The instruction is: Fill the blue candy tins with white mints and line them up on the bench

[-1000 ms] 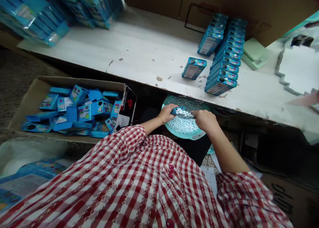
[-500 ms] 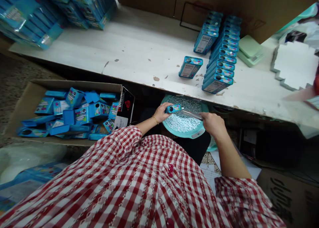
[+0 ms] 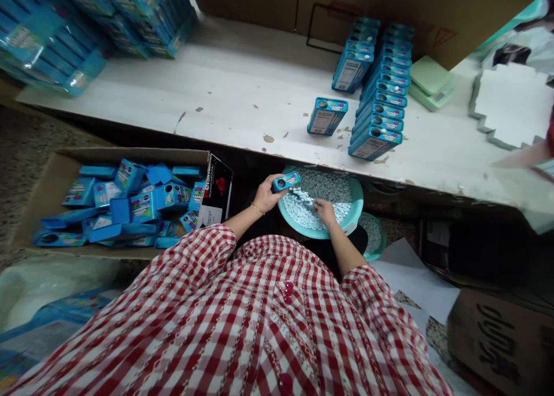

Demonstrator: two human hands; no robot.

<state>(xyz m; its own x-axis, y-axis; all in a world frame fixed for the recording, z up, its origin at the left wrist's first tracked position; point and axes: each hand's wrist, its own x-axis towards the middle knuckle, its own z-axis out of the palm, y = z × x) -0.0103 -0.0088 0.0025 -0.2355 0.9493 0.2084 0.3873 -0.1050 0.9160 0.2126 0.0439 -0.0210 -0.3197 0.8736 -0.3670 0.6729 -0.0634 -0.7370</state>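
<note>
Left hand point(image 3: 265, 194) closed around a small blue tin point(image 3: 286, 182), which is held tilted just above the left rim of a teal plastic basin point(image 3: 324, 233). Right hand point(image 3: 325, 211) low in the basin, fingers bunched among the small white mints point(image 3: 322, 185) that fill it; whether any mints are held cannot be told at this resolution. A line of mints lies between the tin and the right hand. To the left, an open cardboard box point(image 3: 130, 153) contains loose blue tins point(image 3: 130, 205). Beyond the basin, a chipped white bench point(image 3: 216, 107) bears upright blue tins in rows point(image 3: 378, 107), one tin set apart point(image 3: 326, 116), and plastic-wrapped tin packs point(image 3: 47, 32). A second teal basin point(image 3: 375, 237) sits partly hidden at lower right. Red-and-white checked sleeves point(image 3: 203, 251) cover both upper arms.
</note>
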